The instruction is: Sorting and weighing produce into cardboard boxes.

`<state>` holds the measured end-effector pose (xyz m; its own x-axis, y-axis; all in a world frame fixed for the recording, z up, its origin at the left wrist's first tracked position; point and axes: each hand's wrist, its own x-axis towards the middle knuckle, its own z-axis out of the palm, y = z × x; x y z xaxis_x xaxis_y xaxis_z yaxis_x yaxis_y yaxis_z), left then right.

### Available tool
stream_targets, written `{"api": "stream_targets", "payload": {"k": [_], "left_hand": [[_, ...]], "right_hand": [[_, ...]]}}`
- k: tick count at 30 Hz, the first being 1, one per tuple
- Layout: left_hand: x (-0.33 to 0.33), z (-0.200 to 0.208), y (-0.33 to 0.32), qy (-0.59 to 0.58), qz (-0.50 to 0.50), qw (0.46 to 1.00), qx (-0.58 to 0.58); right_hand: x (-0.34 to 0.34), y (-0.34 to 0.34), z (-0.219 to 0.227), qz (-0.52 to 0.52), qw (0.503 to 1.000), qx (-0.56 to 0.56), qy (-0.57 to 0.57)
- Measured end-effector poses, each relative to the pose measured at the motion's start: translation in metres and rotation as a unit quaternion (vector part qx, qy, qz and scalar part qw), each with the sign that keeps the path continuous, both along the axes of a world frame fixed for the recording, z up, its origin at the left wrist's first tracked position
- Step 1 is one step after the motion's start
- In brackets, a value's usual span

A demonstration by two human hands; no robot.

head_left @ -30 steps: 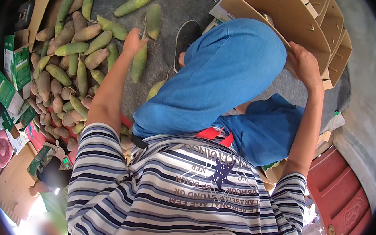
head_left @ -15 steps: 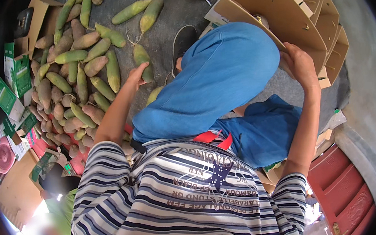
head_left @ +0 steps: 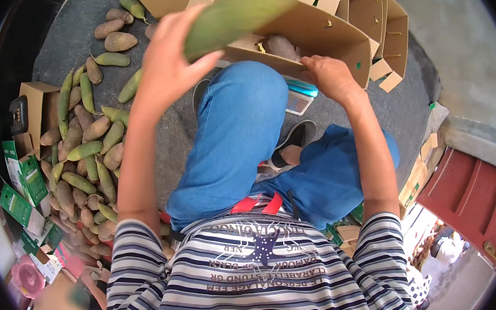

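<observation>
A large green radish (head_left: 241, 15), blurred by motion, is gripped in my left hand (head_left: 172, 58) above the near side of an open cardboard box (head_left: 332, 32). The thumb lies under the radish and the fingers are behind it. My right hand (head_left: 331, 78) grips the box's near edge, thumb outside and fingertips over the rim. Inside the box lies a brownish-purple root (head_left: 280, 47); the raised radish covers part of the box. A white and blue flat device (head_left: 300, 98) shows beneath the box, by my knee.
To the left spreads a pile of green radishes and brownish roots (head_left: 81, 134) on dark sheeting (head_left: 169, 135). More open cardboard boxes (head_left: 394, 36) stand beyond the near one. Green and white cartons (head_left: 25, 174) and a pink fan (head_left: 28, 276) are at far left; another person's arm (head_left: 94, 286) shows there.
My left hand has lifted the radish from the floor and carried it up and right to the box. My right hand stays on the box edge, and the view has shifted, showing the box's inside.
</observation>
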<state>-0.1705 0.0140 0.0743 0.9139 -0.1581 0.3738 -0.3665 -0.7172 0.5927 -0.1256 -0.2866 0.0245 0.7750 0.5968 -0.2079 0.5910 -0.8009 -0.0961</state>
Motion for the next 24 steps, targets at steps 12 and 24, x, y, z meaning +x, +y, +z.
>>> {"api": "stream_targets", "payload": {"k": [12, 24], "left_hand": [[-0.015, -0.103, 0.049, 0.065, 0.127, 0.99, 0.01], [-0.252, -0.283, 0.204, 0.486, 0.49, 0.721, 0.068]], "right_hand": [[0.009, -0.002, 0.0, 0.004, 1.0, 0.029, -0.004], [0.009, 0.001, 0.006, 0.014, 1.0, 0.005, 0.007]]}}
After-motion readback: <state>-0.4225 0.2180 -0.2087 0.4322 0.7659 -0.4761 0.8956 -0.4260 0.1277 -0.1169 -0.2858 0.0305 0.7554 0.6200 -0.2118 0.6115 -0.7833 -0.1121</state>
